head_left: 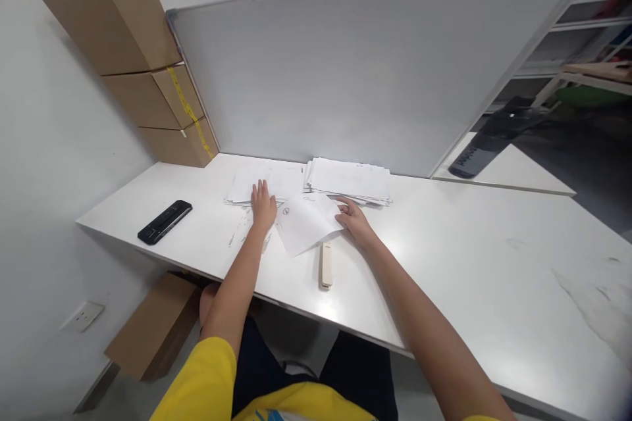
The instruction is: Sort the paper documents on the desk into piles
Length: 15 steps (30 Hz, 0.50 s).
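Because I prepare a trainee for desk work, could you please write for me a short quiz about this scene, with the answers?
1. Which hand holds the loose sheet?
2. True or false: three cardboard boxes stand stacked on the table.
3. Where is the stapler?
A) On top of the boxes
B) Under the table
C) On the table, nearer the person than the sheet

Key: 1. The right hand. 2. True. 3. C.

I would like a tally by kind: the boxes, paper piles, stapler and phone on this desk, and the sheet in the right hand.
Cardboard boxes: 3
Paper piles: 2
Stapler: 1
Black phone: 1
Sheet in right hand: 1
Total: 8
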Tool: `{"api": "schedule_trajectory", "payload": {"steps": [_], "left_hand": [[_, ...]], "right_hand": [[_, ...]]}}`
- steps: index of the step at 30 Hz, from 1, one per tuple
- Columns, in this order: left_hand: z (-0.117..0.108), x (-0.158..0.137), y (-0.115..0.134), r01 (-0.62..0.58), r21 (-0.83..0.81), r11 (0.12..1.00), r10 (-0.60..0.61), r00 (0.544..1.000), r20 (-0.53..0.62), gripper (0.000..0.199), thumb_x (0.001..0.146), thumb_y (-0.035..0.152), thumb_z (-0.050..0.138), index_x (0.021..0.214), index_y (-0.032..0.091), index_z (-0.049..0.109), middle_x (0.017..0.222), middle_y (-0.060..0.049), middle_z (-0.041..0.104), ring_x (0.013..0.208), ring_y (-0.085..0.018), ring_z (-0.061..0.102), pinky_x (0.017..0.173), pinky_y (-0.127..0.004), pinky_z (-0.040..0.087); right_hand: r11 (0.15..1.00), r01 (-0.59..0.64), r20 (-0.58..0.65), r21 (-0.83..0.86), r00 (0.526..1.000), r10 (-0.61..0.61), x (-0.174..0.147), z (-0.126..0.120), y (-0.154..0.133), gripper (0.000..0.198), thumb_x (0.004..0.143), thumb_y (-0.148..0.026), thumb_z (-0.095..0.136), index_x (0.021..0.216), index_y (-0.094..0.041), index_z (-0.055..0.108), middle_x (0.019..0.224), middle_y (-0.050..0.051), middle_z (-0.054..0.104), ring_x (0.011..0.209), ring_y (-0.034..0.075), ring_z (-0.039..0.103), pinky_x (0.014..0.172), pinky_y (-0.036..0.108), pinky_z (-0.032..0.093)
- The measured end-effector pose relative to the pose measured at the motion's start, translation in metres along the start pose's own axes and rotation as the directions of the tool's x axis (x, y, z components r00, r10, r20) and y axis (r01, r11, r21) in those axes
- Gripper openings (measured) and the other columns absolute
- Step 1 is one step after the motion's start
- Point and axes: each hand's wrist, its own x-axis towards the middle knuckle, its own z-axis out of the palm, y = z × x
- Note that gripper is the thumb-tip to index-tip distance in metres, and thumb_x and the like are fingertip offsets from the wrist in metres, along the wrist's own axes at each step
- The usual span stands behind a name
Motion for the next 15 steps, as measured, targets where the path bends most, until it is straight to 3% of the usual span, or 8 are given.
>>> {"api": "schedule_trajectory", "payload": {"steps": [3,6,9,12,14,15], "left_hand": [[0.007,0.0,-0.002,-0.044,0.148,0.988,0.037,0.998,0.052,0.049,0.095,0.02,0.042,0.142,0.01,0.051,0.149,-0.021,0.052,0.142,-0.035,0.044,0.122,-0.059,0.02],[0.005,-0.002,-0.003,-0.126,0.157,0.98,0.137,0.989,-0.062,0.035,0.095,0.019,0.044,0.12,0.018,0.068,0.124,-0.015,0.071,0.12,-0.031,0.063,0.121,-0.056,0.027],[-0.003,0.001,-0.01,-0.101,0.081,0.992,0.116,0.972,-0.203,0.036,0.098,0.018,0.038,0.106,0.018,0.073,0.107,-0.014,0.076,0.105,-0.029,0.069,0.109,-0.051,0.044],[-0.004,0.001,-0.017,-0.151,-0.034,0.988,0.126,0.912,-0.391,0.039,0.101,0.021,0.035,0.12,0.015,0.068,0.118,-0.016,0.073,0.114,-0.029,0.067,0.105,-0.049,0.048],[0.003,-0.004,-0.016,-0.299,-0.087,0.95,0.229,0.86,-0.456,0.04,0.101,0.023,0.036,0.13,0.016,0.063,0.129,-0.014,0.069,0.126,-0.027,0.061,0.111,-0.049,0.043],[0.009,-0.009,-0.012,-0.382,-0.089,0.92,0.308,0.845,-0.437,0.041,0.101,0.023,0.037,0.134,0.018,0.06,0.134,-0.013,0.067,0.133,-0.025,0.057,0.115,-0.05,0.04]], "right_hand": [[0.999,-0.016,0.038,0.031,0.999,0.015,-0.001,-0.001,-0.005,0.054,0.053,-0.022,0.066,0.106,-0.026,0.062,0.076,-0.004,0.062,0.067,0.016,0.057,0.065,0.029,0.045],[0.997,-0.043,0.102,0.071,0.994,0.036,-0.001,-0.003,-0.007,0.054,0.053,-0.02,0.064,0.107,-0.026,0.063,0.078,-0.004,0.063,0.067,0.016,0.057,0.063,0.028,0.043],[0.997,-0.007,0.099,0.073,0.995,0.0,0.0,-0.004,-0.005,0.054,0.052,-0.019,0.062,0.105,-0.027,0.064,0.086,-0.002,0.064,0.075,0.017,0.059,0.066,0.028,0.044],[0.992,0.126,-0.045,-0.015,0.991,-0.127,0.0,-0.001,0.0,0.042,0.056,-0.021,0.058,0.096,-0.026,0.066,0.095,0.0,0.065,0.08,0.018,0.057,0.068,0.028,0.044],[0.98,0.178,-0.123,-0.091,0.974,-0.189,-0.001,0.001,0.003,0.032,0.06,-0.023,0.056,0.091,-0.025,0.065,0.092,0.0,0.064,0.077,0.017,0.053,0.068,0.029,0.042],[0.975,0.187,-0.142,-0.116,0.969,-0.203,-0.001,0.001,0.003,0.029,0.062,-0.024,0.056,0.09,-0.025,0.065,0.089,0.0,0.063,0.074,0.017,0.052,0.068,0.03,0.042]]}}
